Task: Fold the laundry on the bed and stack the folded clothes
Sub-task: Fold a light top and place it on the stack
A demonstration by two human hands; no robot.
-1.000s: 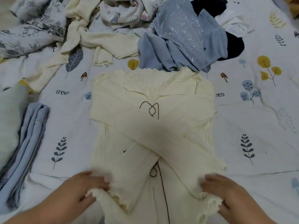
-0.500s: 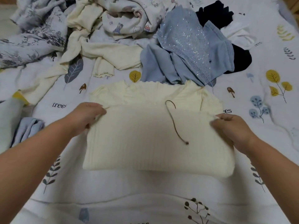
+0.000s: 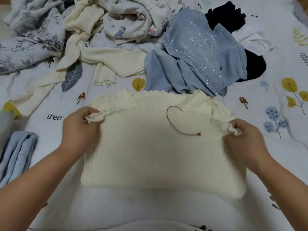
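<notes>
A cream ribbed sweater [image 3: 150, 150] lies folded in half on the bed, its ruffled hem brought up over the collar area. A thin brown cord [image 3: 176, 125] curls on top of it. My left hand [image 3: 78, 125] pinches the ruffled hem corner at the sweater's left edge. My right hand [image 3: 241, 139] pinches the matching ruffled corner at the right edge. Behind the sweater lies the unfolded pile: a cream garment [image 3: 106, 59], a cartoon-print piece [image 3: 133, 22], a sparkly blue garment [image 3: 195, 52] and dark clothes [image 3: 253, 65].
Folded light-blue clothes [image 3: 18, 152] lie at the left edge beside a grey-green piece [image 3: 5, 124]. A floral grey blanket [image 3: 28, 34] is bunched at the back left. The leaf-print bedsheet [image 3: 275, 147] spreads to the right and in front.
Both hands lifted the sweater's lower hem from near me and folded it up over the crossed sleeves. They now pinch the ruffled corners, which are bunched up slightly.
</notes>
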